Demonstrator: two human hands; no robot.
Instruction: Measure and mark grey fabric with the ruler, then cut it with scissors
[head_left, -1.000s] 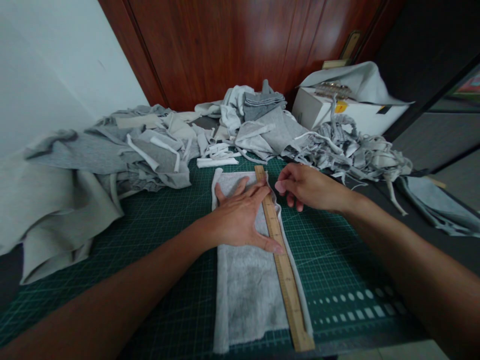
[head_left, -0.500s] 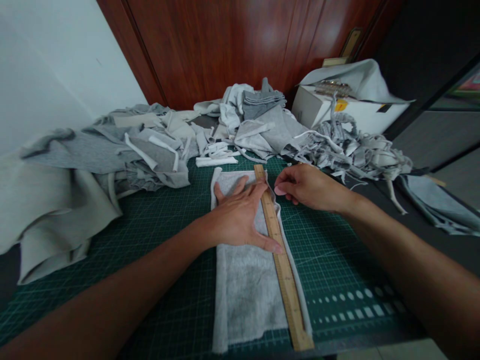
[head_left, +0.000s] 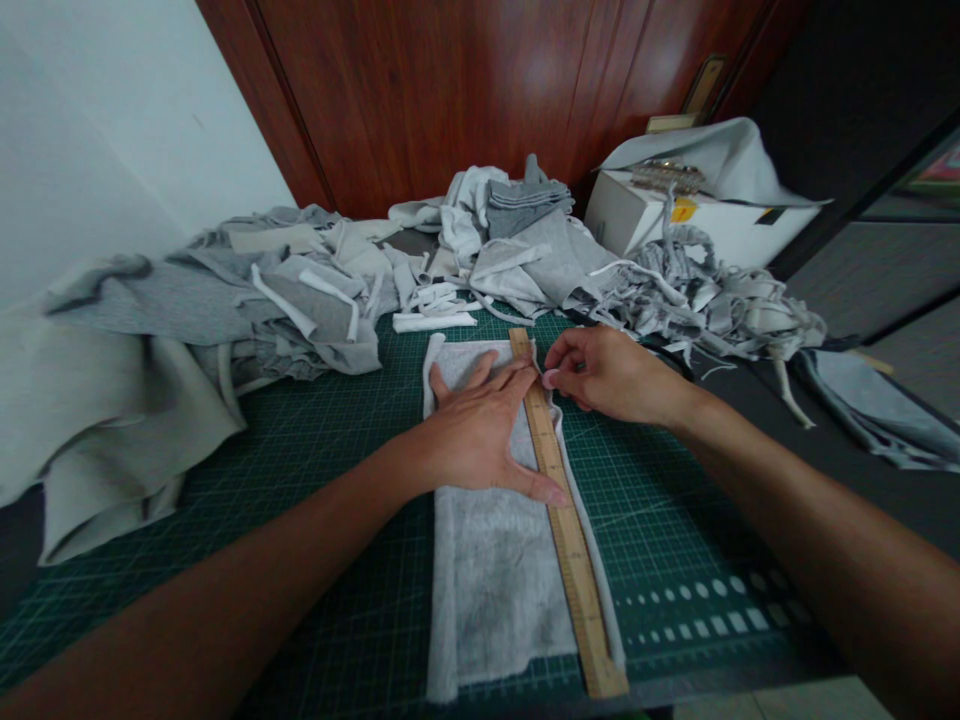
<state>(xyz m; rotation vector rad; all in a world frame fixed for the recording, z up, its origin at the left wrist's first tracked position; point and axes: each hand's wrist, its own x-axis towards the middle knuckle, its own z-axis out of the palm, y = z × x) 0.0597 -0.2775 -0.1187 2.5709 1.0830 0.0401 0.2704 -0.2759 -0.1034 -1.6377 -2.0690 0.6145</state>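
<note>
Left hand (head_left: 487,432) spreads across pale grey cloth (head_left: 499,580), edges curled

No text, brand or number can be read. The scale marks on the wooden ruler (head_left: 576,560) are too small to make out, and the white box's (head_left: 731,233) yellow patch (head_left: 682,210) shows no legible print.

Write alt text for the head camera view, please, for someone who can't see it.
A left hand presses a wooden ruler onto grey cloth on a green mat, while the right hand pinches at the cloth's edge beside it. Behind lie heaps of grey scraps and a white box, before a red-brown door.
</note>
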